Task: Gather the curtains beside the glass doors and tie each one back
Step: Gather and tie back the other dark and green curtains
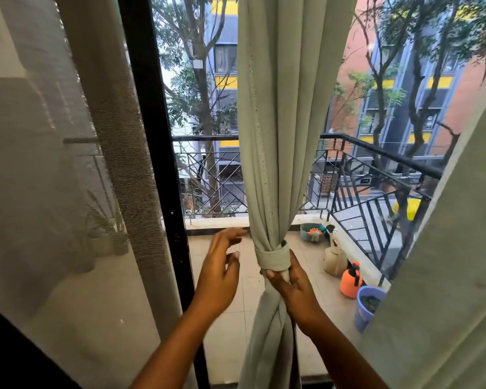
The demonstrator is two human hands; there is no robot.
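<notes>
A pale green curtain (281,113) hangs in the middle of the glass doors, gathered and bound by a knot (272,258) of its own fabric at waist height. My right hand (289,284) grips the bunched cloth just under the knot. My left hand (219,273) hovers a little left of the knot with its fingers spread, touching nothing. A second pale green curtain (446,262) hangs loose along the right edge. A sheer beige curtain (76,164) covers the left side.
The black door frame (157,153) stands upright between the sheer curtain and the opening. Beyond it lies a tiled balcony with a black railing (376,175), an orange sprayer (351,279), a blue pot (368,304) and a teal basin (312,231).
</notes>
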